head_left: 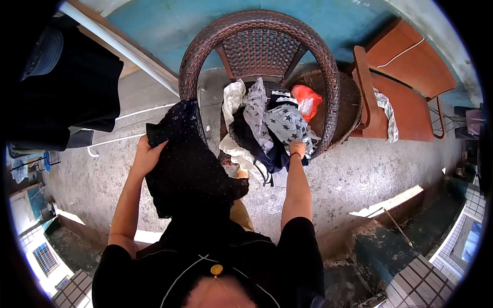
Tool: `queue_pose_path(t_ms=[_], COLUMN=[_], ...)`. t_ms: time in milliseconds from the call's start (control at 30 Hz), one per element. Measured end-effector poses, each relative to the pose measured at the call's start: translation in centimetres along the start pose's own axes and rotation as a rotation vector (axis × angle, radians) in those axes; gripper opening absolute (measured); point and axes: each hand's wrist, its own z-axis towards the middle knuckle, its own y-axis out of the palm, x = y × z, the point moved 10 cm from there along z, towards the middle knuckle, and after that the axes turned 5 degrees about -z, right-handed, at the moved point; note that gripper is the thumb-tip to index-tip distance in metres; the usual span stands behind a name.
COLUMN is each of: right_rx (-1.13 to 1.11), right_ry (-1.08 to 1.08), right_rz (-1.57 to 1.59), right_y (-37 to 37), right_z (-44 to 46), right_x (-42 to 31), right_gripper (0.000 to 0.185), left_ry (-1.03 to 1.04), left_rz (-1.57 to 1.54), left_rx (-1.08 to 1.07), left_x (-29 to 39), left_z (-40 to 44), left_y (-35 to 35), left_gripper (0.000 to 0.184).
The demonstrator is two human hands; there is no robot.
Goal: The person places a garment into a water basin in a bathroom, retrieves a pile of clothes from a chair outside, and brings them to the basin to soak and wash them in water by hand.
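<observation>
A black garment with small pale dots (192, 164) hangs from my left hand (150, 154), its edge pinched between thumb and fingers. The upper end of it lies over the left arm of a brown wicker chair (259, 20). My right hand (297, 148) is closed on the lower edge of a grey cloth with dark stars (288, 123), in the pile on the chair. Beside that cloth lie a pale patterned cloth (256, 108), a cream cloth (234, 97) and dark fabric. A red plastic bag (306, 100) sits at the pile's right.
A brown bench seat (400, 108) stands at the right, with a white cloth strip (386, 115) over its front edge. Dark clothes (77, 77) hang at the left near a white pole (123, 51). A stick (398, 226) lies at the lower right.
</observation>
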Motion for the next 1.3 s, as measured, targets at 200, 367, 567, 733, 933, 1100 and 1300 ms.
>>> queue_pose_path(t_ms=[200,367,567,733,933,1100,1300], right_rx=[0.248,-0.195,-0.730,-1.174,0.328,0.089,-0.720], right_ry=[-0.291,-0.745,-1.367,-1.152,-0.569,-0.822,-1.185], right_rz=[0.031,0.945,0.820,0.947,-0.080,-0.054,0.550], right_y=[-5.9,-13.7,-14.3,-9.8,2.4,3.0,0.2], right_z=[-0.9,-10.1,-36.4,-37.4,-13.2,-14.6,-28.4], right_x=[-6.5,-16.8,-22.8,-22.6,-12.8,-14.9,-18.8], right_gripper=[0.025,0.020,0.031,0.020,0.043,0.016,0.014], left_ry=[0.081,-0.143,0.246,0.122,-0.033,-0.042,-0.020], left_rz=[0.174,0.005,0.199,0.418,0.289,0.218,0.220], left_rx=[-0.085,-0.077,-0.274,-0.380,-0.120,-0.145,-0.567], left_x=[-1.0,0.0,5.4,-0.2,-4.3,-2.7,-4.0], left_z=[0.3,0.5,-0.9,-0.5,-1.8,-1.9,-1.4], left_y=[0.1,0.6,6.6,6.3,2.7,4.1,13.3], left_gripper=[0.017,0.033,0.088,0.056,0.043,0.055,0.070])
